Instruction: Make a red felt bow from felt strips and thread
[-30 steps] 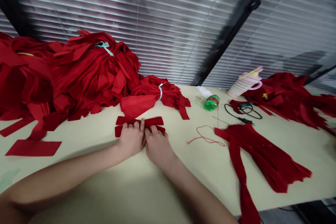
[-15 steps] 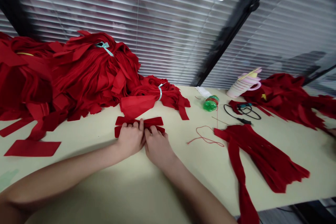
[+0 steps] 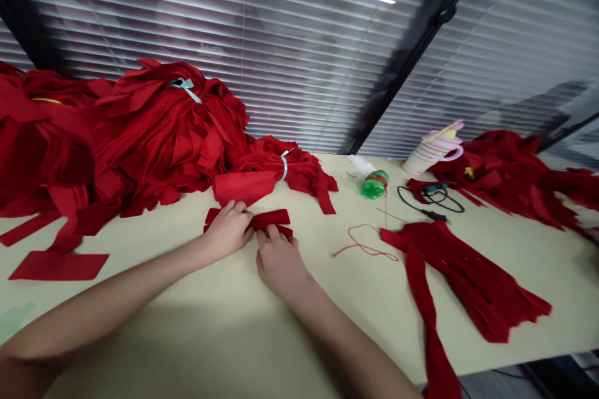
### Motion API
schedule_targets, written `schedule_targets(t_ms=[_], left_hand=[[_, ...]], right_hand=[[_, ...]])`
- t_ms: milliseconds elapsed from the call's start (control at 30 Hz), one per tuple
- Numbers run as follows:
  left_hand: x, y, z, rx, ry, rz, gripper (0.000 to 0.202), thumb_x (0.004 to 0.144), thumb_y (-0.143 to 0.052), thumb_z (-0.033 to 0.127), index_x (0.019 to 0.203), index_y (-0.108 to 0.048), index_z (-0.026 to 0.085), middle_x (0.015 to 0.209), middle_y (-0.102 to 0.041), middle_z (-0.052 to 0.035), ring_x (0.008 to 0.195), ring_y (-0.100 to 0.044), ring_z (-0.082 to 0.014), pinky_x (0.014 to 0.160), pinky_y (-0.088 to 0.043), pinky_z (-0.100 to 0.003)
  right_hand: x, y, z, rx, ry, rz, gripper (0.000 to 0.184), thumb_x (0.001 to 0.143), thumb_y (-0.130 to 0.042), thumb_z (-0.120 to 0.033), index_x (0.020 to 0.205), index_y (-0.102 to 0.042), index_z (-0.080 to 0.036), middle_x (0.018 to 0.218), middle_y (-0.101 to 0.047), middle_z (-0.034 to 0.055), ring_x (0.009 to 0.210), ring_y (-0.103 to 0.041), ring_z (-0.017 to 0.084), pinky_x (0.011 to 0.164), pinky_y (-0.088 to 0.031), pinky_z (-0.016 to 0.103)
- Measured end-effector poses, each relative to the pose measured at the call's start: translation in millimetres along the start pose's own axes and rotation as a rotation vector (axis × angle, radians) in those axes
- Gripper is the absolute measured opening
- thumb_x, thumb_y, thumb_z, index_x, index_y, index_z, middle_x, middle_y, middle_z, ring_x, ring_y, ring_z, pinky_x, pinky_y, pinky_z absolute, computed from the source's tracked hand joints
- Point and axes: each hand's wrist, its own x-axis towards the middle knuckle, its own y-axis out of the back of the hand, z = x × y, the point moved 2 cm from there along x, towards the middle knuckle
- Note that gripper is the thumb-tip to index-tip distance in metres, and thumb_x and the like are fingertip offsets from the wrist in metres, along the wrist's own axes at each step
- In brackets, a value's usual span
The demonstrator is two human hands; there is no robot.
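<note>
Two dark red fabric strips [image 3: 270,217] lie across the pale table, one beyond the other. Over their left part is my left hand [image 3: 230,224], its curled fingers closed on the far strip. My right hand [image 3: 279,255] is at the right half, with bent fingers pinching the near strip around its middle. My fingers partly cover the fabric, so the exact grip underneath is hidden. Just behind the strips rests a tied bundle of red fabric strips [image 3: 299,165], held by a light blue ribbon [image 3: 284,165].
Large heaps of red strips [image 3: 159,131] fill the back left. To the right are a green spool-like thing [image 3: 374,184] wound with red thread, a loose red cord [image 3: 369,250], a black cable [image 3: 449,202], a pale cup [image 3: 428,153] and a fanned stack of red strips [image 3: 468,274].
My left hand has shifted slightly left and away from me, opening a gap between the hands and uncovering the middle of the far strip. My right hand stays almost in place.
</note>
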Motion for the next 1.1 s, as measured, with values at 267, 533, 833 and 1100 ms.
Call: schedule_targets(t_ms=[267,533,833,1100], left_hand=[[3.9,-9.2,-7.9,-0.108,0.068,0.029,0.022,0.077,-0.054,0.022,0.093,-0.065,0.012,0.088,-0.060,-0.0105,0.088,-0.055,-0.0228,0.079,-0.044,-0.032],[3.3,-7.6,-8.1,-0.176,0.076,0.046,0.016,0.075,-0.056,0.018,0.086,-0.067,0.015,0.084,-0.061,-0.0077,0.085,-0.057,-0.0206,0.078,-0.045,-0.030],[5.8,-13.3,-7.6,-0.206,0.085,0.065,0.011,0.074,-0.055,0.014,0.081,-0.064,0.014,0.084,-0.059,-0.0067,0.086,-0.055,-0.0195,0.078,-0.044,-0.028],[3.6,-11.2,-2.8,-0.158,0.100,0.049,0.013,0.076,-0.051,0.013,0.083,-0.062,0.012,0.088,-0.059,-0.0091,0.087,-0.056,-0.0210,0.080,-0.044,-0.031]], right_hand=[[0.6,0.2,-0.2,0.008,-0.004,-0.016,0.042,0.081,-0.043,-0.017,0.122,-0.049,-0.012,0.114,-0.049,0.0147,0.092,-0.056,0.026,0.080,-0.042,0.044],[0.6,-2.3,0.7,-0.003,0.001,0.014,0.045,0.081,-0.043,-0.017,0.126,-0.047,-0.012,0.113,-0.050,0.0144,0.091,-0.056,0.026,0.079,-0.042,0.045],[-1.2,0.5,-1.6,-0.024,-0.002,0.014,0.041,0.082,-0.043,-0.016,0.121,-0.051,-0.012,0.109,-0.051,0.0140,0.090,-0.056,0.026,0.082,-0.038,0.045],[-2.9,-0.2,-3.3,-0.021,0.024,0.022,0.035,0.083,-0.043,-0.019,0.116,-0.054,-0.013,0.109,-0.051,0.0141,0.090,-0.055,0.025,0.084,-0.035,0.045]])
